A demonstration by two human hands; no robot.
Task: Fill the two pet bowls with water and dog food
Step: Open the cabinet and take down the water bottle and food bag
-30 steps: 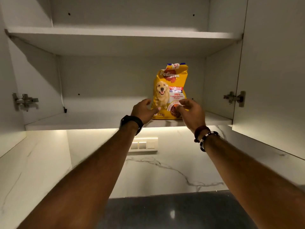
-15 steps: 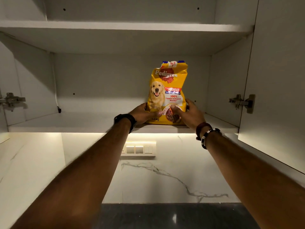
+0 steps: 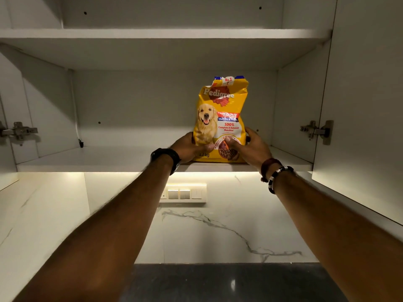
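**Both hands on the bag**

With my arms stretched up into the open cabinet, I clasp the dog food bag (image 3: 221, 118) low on its sides. My left hand (image 3: 189, 147) wraps its left edge, thumb across the front under the printed dog. My right hand (image 3: 250, 147) grips the right edge, thumb pressed on the kibble picture. The bag stands upright on the lower shelf (image 3: 104, 159), near its front lip, its torn top crumpled. A black watch (image 3: 167, 156) sits on my left wrist, bracelets (image 3: 275, 174) on my right. Below the shelf is a lit marble wall with a switch panel (image 3: 183, 194), then a dark counter (image 3: 229, 282).
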